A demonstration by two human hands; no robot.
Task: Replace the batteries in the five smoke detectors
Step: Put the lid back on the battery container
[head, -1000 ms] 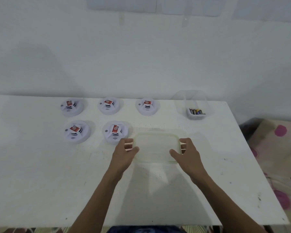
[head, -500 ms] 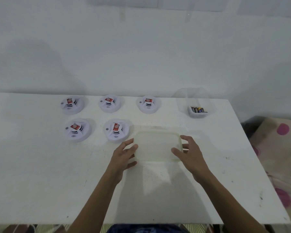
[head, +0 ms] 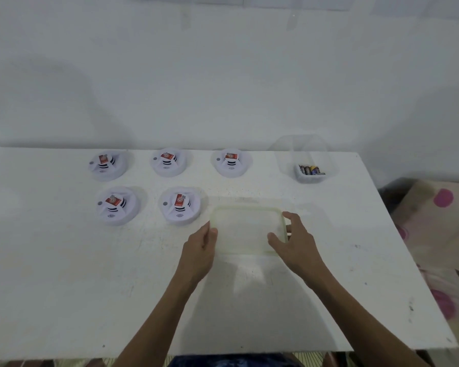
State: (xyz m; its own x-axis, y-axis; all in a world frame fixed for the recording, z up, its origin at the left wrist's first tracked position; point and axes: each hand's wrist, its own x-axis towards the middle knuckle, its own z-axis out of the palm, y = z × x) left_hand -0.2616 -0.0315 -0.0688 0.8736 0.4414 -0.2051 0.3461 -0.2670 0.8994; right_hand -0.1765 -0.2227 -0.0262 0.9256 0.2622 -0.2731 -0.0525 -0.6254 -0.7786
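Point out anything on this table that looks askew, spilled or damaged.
Nothing stands out. Five smoke detectors sit face up in two tidy rows, batteries stay inside their clear container, nothing spilled.

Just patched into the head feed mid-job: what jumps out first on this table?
Five round white smoke detectors with red labels sit in two rows at the far left of the white table. Nearer, the left hand and right hand flank a shallow translucent rectangular plastic tray. At the far right, a clear plastic tub holds several batteries.
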